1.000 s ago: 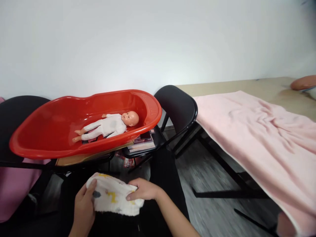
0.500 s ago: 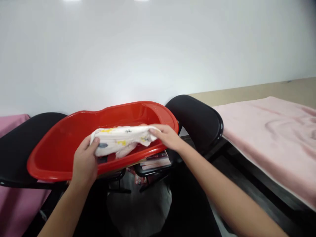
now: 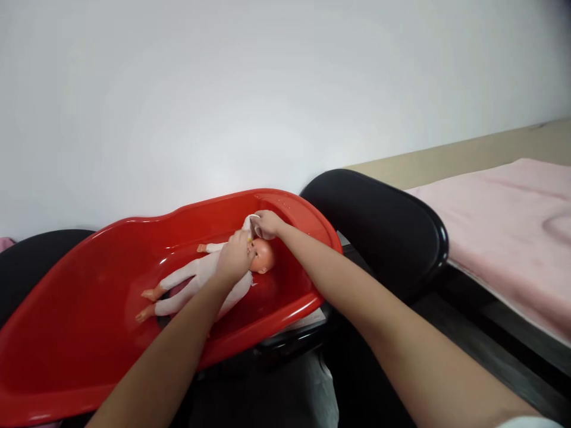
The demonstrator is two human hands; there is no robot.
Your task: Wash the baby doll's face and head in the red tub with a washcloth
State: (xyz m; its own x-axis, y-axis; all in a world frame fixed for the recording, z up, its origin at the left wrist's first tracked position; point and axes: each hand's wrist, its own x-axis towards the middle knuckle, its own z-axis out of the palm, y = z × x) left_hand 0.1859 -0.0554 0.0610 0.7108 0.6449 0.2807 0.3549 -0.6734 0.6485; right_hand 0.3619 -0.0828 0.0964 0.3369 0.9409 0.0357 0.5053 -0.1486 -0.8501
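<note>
Right hand [image 3: 267,224] pinched on a mostly hidden white fabric cloth [image 3: 250,223] by the bald plastic doll [image 3: 204,271] in white clothes, lying in the glossy red plastic tub [image 3: 84,297]. Left hand [image 3: 235,255] overlaps the doll's face; I can't tell its grip.

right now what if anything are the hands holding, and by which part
The white cloth, pinched at its edge by the right hand; whether the left hand grips it too cannot be told.
</note>
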